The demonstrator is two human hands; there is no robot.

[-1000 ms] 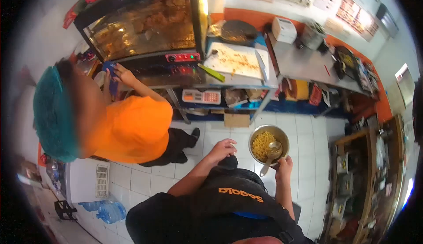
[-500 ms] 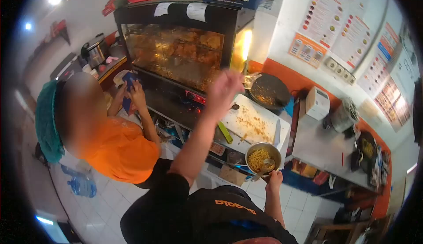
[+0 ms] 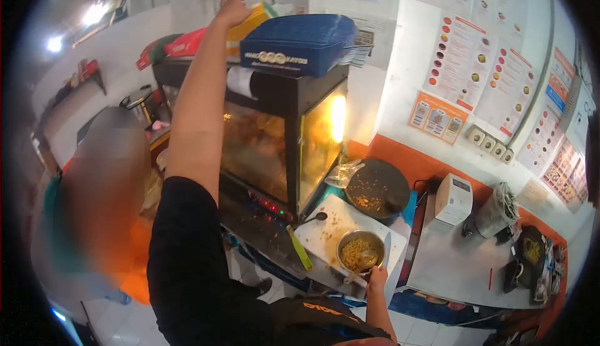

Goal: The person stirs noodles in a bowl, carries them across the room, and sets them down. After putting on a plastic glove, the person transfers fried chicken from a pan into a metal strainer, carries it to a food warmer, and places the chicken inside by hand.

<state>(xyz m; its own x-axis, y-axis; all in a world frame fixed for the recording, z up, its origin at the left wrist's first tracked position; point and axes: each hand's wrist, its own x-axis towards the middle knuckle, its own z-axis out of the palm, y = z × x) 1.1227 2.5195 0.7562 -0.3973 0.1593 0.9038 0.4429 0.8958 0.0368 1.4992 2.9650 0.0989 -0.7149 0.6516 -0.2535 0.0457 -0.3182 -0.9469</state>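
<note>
Display cabinet (image 3: 284, 93): black-framed and glazed, lit from within at its right end; a white paper label hangs at its top front edge.
Desk (image 3: 447, 265): metal-topped, right of the cutting board.
Cutting board (image 3: 325, 227): white, crumb-strewn, near the cabinet's lower right corner.
Blue box (image 3: 294, 43): on the cabinet top, lettered side facing the viewer; "MANG" and "KATSU" legible in white.
Metal pan (image 3: 342, 252): in front of the cutting board in this view, open mouth upward, holding yellow noodle-like food (image 3: 355, 249); whether its base touches the board cannot be told.
Yellow box (image 3: 250, 24): atop the cabinet, left of the blue box and partly hidden; its visible long axis slants from lower left to upper right, a green edge at the upper end.
Left hand (image 3: 234, 8): arm extended upward, hand at the yellow box; grasp or mere overlap cannot be told.
Right hand (image 3: 377, 279): clenched on the pan at its lower right side.
Ladle (image 3: 357, 272): bowl in the food, handle pointing lower left across the rim.
</note>
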